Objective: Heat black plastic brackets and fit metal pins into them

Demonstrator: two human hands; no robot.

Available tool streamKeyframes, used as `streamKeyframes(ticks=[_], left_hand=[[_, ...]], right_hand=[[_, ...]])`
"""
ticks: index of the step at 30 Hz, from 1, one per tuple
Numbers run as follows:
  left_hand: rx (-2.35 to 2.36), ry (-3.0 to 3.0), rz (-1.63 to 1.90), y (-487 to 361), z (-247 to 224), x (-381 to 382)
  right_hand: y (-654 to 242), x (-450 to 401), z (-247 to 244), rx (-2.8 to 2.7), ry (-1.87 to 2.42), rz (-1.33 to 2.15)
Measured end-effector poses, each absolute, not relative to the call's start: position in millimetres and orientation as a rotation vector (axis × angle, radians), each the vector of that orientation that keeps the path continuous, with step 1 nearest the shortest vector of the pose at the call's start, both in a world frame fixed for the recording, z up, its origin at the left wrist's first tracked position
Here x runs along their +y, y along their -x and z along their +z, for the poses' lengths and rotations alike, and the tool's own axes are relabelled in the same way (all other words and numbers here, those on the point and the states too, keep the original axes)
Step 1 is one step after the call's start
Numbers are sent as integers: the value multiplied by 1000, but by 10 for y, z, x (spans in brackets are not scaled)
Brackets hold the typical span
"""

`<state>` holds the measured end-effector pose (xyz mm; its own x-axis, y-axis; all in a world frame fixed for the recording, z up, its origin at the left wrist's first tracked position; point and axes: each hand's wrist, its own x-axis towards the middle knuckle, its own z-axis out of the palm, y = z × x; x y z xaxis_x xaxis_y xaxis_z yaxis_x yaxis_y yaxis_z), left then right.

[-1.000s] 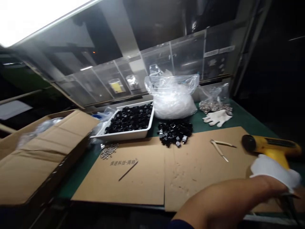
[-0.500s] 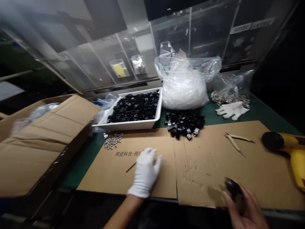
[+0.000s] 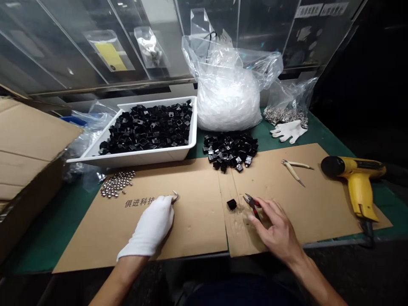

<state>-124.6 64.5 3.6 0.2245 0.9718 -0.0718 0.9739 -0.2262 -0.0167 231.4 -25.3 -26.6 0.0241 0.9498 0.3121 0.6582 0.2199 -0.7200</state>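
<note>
My left hand point(image 3: 154, 223), in a white glove, is closed round a thin tool with a curved metal tip point(image 3: 175, 196) above the left cardboard sheet point(image 3: 197, 212). My bare right hand point(image 3: 276, 225) grips dark cutting pliers with red on the handles point(image 3: 253, 204), their jaws pointing up and left. Just left of the pliers, a single black plastic piece point(image 3: 231, 205) lies on the right cardboard sheet point(image 3: 325, 199). Behind it is a pile of black pieces point(image 3: 231, 148). Small shiny metal parts point(image 3: 117, 183) are spread left of my gloved hand.
A white tray point(image 3: 193, 140) holds many black pieces. Behind stand a large clear bag point(image 3: 228, 97) and a bag of metal parts point(image 3: 287, 112), with a white glove point(image 3: 288, 131) before it. Tweezers point(image 3: 295, 170) and a yellow heat gun point(image 3: 360, 187) lie right; a cardboard box point(image 3: 28, 148) stands left.
The view has shifted. My left hand now holds the curved-tip tool that lay beside it. My right hand has moved inward with the pliers, and a single black piece now lies near them.
</note>
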Motion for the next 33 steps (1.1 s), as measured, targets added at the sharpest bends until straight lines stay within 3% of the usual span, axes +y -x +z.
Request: streamKeyframes(ticks=[5, 9, 20, 33], left_hand=[[1879, -2332, 304, 1008, -59, 400], [1691, -2247, 432, 675, -147, 220], [1740, -2388, 509, 560, -358, 104], [1704, -2436, 654, 585, -435, 105]], right_hand=[[-2393, -418, -191, -1934, 1683, 589], [-2483, -299, 3, -2221, 1717, 343], [-2276, 706, 694, -3108, 1139, -120], [-1926, 1107, 1054, -3430, 1239, 150]])
